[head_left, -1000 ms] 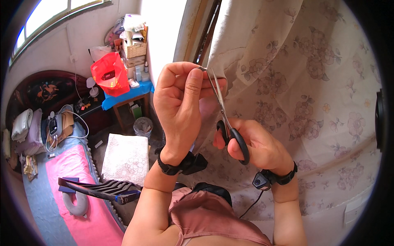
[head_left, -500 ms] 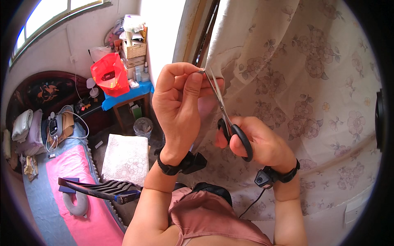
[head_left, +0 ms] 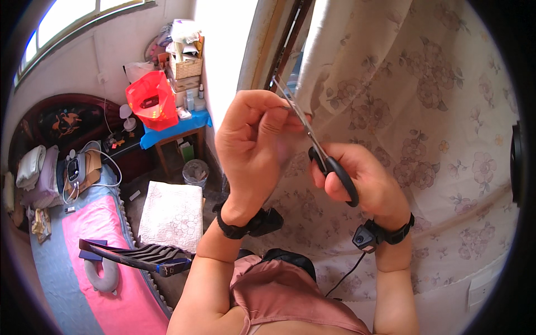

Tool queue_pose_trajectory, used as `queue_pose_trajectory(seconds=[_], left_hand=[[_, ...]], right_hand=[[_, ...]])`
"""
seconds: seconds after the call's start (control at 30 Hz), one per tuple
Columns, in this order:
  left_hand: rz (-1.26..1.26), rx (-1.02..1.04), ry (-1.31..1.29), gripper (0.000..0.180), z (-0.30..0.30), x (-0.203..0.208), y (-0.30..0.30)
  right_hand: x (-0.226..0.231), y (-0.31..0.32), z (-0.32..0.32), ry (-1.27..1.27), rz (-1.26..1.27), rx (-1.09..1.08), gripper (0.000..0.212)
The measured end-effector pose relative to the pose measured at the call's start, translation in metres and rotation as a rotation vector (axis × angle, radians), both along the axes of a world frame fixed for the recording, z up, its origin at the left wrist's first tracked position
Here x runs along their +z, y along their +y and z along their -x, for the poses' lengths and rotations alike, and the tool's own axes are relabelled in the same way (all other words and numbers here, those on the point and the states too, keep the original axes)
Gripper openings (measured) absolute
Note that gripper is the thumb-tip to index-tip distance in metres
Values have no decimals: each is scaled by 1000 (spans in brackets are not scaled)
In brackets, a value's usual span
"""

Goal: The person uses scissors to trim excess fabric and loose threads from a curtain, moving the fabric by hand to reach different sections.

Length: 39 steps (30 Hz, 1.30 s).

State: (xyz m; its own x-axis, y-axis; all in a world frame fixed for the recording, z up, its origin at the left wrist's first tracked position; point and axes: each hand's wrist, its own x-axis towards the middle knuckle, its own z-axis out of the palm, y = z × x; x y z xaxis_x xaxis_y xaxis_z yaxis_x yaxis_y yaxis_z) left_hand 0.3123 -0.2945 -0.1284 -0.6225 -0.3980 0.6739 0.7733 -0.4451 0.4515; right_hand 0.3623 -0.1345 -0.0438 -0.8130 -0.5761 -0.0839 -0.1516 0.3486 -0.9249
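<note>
My right hand [head_left: 365, 178] grips a pair of scissors [head_left: 339, 173] with black handles, thumb and fingers through the loops. Their slim metal blades slant up and left, close by the fingertips of my left hand [head_left: 248, 148]. That hand is raised, thumb and forefinger pinched together on something small and dark that I cannot make out. Its other fingers curl behind the blades. Whether the blades touch the pinched thing is unclear. Behind both hands hangs a pale curtain [head_left: 424, 111] with a flower pattern.
At the left lies a bed [head_left: 106, 245] with a pink and blue cover, a grey neck pillow [head_left: 101, 277] and a device with tubes [head_left: 76, 170]. A red bag [head_left: 152, 103] stands on a blue-covered table [head_left: 178, 128]. Below it are a bin [head_left: 195, 172] and a white patterned cloth [head_left: 172, 215].
Both hands have shifted a little to the right. The scissors' handles have risen, the blades look closer together, and their tips now reach up past my left fingertips.
</note>
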Motion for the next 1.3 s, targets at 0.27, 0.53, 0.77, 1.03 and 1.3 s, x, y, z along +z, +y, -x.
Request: queue_pose_trajectory(seconds=[0.27,0.53,0.77,1.03,1.3], left_hand=[[-47,-123,-28,6,-4,3,3],[0,-187,-59,8,-10,5,4],[87,-202,-77,7,-11,7,7],[61,-238,-112,8,-12,13,7],[73,-61,-119,10,-4,13,-2]], right_hand=[[-1,-6,6,256,268,-41,24],[3,-24,17,582,529,-416,47],[2,-28,32,593,481,-388,57],[3,-23,33,569,513,-386,55],[5,-18,35,557,539,-398,52]])
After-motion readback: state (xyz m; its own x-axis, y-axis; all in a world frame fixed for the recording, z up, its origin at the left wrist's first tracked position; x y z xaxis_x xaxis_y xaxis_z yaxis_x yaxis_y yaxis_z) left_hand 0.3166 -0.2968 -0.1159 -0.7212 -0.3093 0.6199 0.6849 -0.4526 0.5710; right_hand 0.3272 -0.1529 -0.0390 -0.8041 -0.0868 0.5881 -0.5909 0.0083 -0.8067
